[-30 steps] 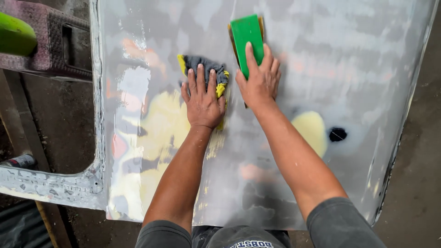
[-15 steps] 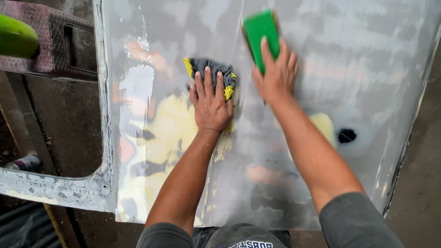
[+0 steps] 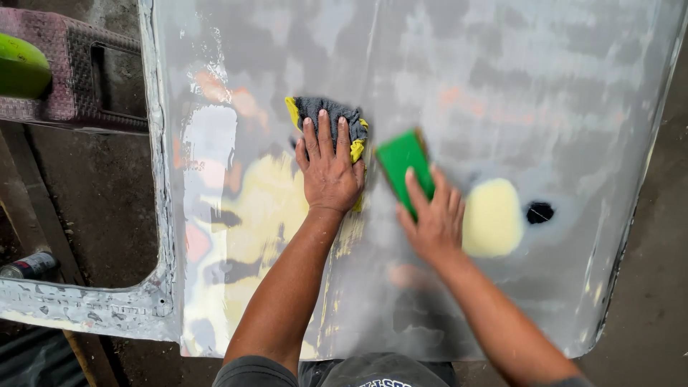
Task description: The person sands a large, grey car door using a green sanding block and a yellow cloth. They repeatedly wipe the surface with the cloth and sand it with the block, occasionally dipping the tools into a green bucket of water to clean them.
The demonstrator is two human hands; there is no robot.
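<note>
A large grey sanded car body panel (image 3: 502,93) lies in front of me, wet and patched with yellow filler. My left hand (image 3: 328,172) presses flat on a grey and yellow cloth (image 3: 326,115) near the panel's middle. My right hand (image 3: 432,218) holds a green sanding block (image 3: 403,166) against the panel, just right of the left hand. A pale yellow filler patch (image 3: 491,218) and a small dark hole (image 3: 539,212) lie to the right of the right hand.
A purple-grey plastic crate (image 3: 72,79) stands at the upper left with a green rounded object (image 3: 21,68) on it. A spray can (image 3: 29,265) lies on the dark floor at the left. The panel's window cut-out edge (image 3: 161,215) runs down the left side.
My right hand has dragged the green block down the panel toward me, from near the top edge to beside the left hand. The left hand stays on the cloth.
</note>
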